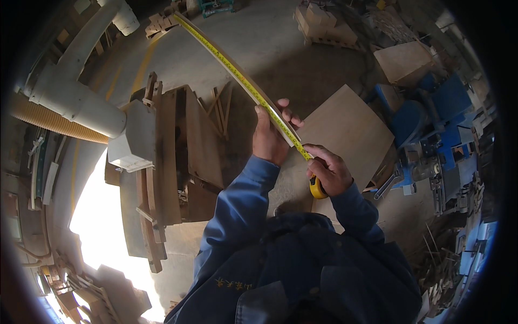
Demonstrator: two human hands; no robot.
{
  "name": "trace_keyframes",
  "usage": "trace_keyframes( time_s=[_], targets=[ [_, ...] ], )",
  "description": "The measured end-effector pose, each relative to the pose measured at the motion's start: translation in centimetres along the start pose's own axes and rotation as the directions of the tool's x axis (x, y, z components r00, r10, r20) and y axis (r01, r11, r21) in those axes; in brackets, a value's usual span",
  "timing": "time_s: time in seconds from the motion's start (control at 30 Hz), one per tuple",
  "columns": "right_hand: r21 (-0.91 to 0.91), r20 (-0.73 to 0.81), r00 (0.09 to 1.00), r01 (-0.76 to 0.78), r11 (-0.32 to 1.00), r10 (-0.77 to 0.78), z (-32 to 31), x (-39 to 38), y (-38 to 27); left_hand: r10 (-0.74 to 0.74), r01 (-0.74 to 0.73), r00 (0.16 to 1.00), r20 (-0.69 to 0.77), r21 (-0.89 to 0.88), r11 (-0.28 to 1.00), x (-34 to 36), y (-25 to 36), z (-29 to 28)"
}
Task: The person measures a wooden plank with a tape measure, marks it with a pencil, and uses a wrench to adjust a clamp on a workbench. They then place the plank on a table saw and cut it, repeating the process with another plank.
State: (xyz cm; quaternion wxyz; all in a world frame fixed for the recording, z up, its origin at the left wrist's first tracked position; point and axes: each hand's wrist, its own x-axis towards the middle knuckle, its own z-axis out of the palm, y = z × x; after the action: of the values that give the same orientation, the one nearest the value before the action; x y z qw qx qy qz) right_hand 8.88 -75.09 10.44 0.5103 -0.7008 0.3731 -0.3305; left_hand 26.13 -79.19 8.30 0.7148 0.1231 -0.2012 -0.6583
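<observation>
My left hand (268,135) is closed around a long narrow wooden strip (245,73), near its close end. A yellow tape measure blade (226,63) lies stretched along the strip, reaching to its far tip at the upper left. My left thumb rests beside the blade. In my right hand (332,170) is the yellow tape measure case (317,187), hanging below the fingers. The right fingers pinch the blade just past the strip's close end. Strip and tape are held up in the air, slanting away to the far left.
A large flat board (348,135) stands ahead to the right, beside blue machinery (410,121). On the left are a wooden crate-like stack (183,146) and a white duct (81,105) with a ribbed hose (56,120). Stacked boards (326,27) sit at the far right.
</observation>
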Motion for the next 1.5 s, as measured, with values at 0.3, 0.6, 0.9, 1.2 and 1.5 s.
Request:
trace_keyframes(
  time_s=[0.3,0.6,0.9,1.2,1.5],
  targets=[
    [-0.022,-0.013,0.999,0.033,0.999,-0.033,0.2,0.3,0.5,0.019,-0.019,1.0,-0.008,-0.018,1.0,0.3,-0.2,-0.1],
    [-0.034,-0.037,0.996,0.074,0.997,-0.075,0.1,0.3,1.7,0.044,-0.044,0.999,0.01,0.008,0.999,0.4,-0.3,-0.6],
    [-0.014,-0.033,0.998,-0.046,0.999,0.045,-0.3,0.8,3.0,0.06,-0.04,0.997,-0.044,0.36,0.932,-1.9,-0.9,-4.5],
    [0.472,-0.079,0.969,-0.171,0.865,0.235,-0.2,1.7,5.3,0.009,0.117,0.982,-0.188,0.646,0.754,-8.7,-0.5,-9.2],
    [0.559,-0.091,0.976,-0.113,0.821,0.196,-1.0,3.7,5.7,-0.119,0.235,0.96,-0.252,0.504,0.831,-13.3,-0.4,-9.4]
  ],
)
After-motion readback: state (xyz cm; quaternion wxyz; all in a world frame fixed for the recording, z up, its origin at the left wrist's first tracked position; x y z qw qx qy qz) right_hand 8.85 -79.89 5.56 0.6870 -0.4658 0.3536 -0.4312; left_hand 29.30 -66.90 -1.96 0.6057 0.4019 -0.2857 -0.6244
